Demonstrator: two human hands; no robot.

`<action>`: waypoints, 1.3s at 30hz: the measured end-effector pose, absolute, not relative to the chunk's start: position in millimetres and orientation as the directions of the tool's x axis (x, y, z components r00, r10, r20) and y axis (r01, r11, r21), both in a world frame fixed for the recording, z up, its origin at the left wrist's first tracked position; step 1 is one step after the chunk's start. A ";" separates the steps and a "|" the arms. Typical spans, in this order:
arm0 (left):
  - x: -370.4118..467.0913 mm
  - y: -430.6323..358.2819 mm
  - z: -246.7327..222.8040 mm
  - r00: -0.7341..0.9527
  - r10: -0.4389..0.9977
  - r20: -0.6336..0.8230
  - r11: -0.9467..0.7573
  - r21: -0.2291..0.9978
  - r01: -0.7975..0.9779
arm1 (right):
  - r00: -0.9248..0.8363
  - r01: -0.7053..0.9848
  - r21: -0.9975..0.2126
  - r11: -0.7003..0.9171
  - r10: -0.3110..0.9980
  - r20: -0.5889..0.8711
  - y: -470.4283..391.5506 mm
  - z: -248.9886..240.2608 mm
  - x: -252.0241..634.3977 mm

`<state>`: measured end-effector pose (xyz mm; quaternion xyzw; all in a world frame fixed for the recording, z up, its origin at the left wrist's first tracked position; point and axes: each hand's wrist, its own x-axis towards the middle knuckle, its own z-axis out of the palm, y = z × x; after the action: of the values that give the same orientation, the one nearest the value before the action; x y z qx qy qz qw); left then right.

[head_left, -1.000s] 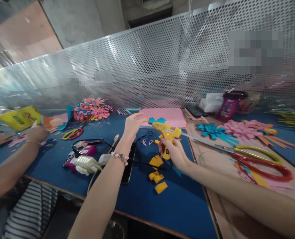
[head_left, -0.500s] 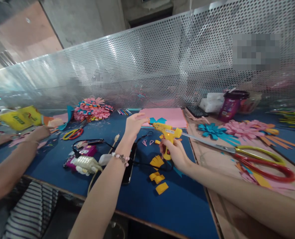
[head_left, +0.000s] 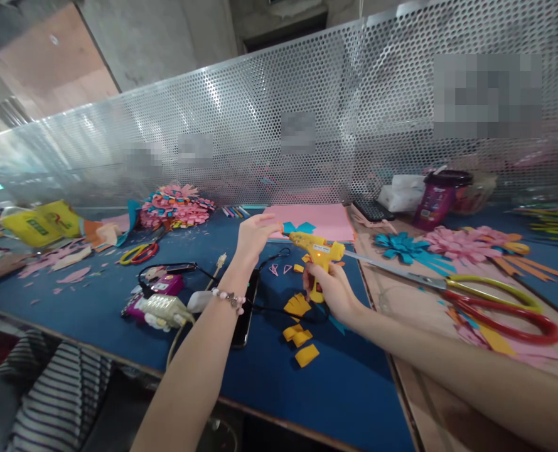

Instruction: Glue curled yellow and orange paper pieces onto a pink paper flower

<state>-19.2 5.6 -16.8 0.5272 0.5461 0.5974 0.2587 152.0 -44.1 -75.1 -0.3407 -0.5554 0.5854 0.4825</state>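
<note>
My right hand [head_left: 328,282] grips the handle of a yellow hot glue gun [head_left: 323,251], whose nozzle points left. Its small orange light is lit. Close to the nozzle tip, my left hand [head_left: 255,237] has its fingers pinched together; what they hold is too small to make out. Behind the nozzle, blue cut paper [head_left: 302,227] shows against a stack of pink paper sheets [head_left: 326,215]. Below the glue gun lie yellow cut paper pieces [head_left: 307,355], some curled. Two pink paper clips [head_left: 273,270] are left of my right hand.
A black phone [head_left: 243,329] lies under my left forearm, near a power strip with plugs [head_left: 163,309] and cords. Large scissors [head_left: 499,307] and paper flowers [head_left: 462,245] are at right, by a purple cup [head_left: 441,199]. Smaller scissors [head_left: 139,253] and a pink flower pile [head_left: 177,204] are left.
The neighbouring person's hand and forearm at the left have pulled back mostly out of view. My hands and the glue gun have hardly moved.
</note>
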 end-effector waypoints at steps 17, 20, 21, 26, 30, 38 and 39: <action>-22.8 10.3 -22.3 -0.320 0.862 0.393 -0.288 0.900 0.328 | -0.291 -0.148 -0.983 0.109 0.945 0.149 -47.3 -70.3 151.6; -22.8 10.2 -22.2 -0.325 0.863 0.388 -0.288 0.904 0.316 | -0.288 -0.150 -0.983 0.108 0.946 0.148 -47.5 -70.1 151.3; -22.7 10.1 -22.2 -0.328 0.862 0.386 -0.286 0.905 0.314 | -0.288 -0.151 -0.983 0.107 0.946 0.148 -47.5 -70.1 151.2; -22.0 10.4 -22.2 -0.335 0.862 0.380 -0.283 0.910 0.303 | -0.290 -0.162 -0.981 0.106 0.945 0.150 -46.6 -70.6 151.1; -21.6 10.5 -22.1 -0.338 0.861 0.379 -0.286 0.912 0.293 | -0.292 -0.176 -0.980 0.093 0.946 0.142 -46.2 -71.2 150.6; -23.3 10.2 -22.0 -0.346 0.852 0.393 -0.279 0.900 0.334 | -0.284 -0.221 -0.972 0.076 0.949 0.139 -46.7 -70.5 151.8; -23.4 10.4 -22.2 -0.349 0.851 0.392 -0.278 0.901 0.333 | -0.292 -0.224 -0.972 0.076 0.946 0.142 -46.9 -70.7 151.9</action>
<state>-23.4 10.4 -22.2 0.5279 0.5607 0.6003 0.2157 151.9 -46.9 -70.7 -0.3324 -0.5430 0.5927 0.4933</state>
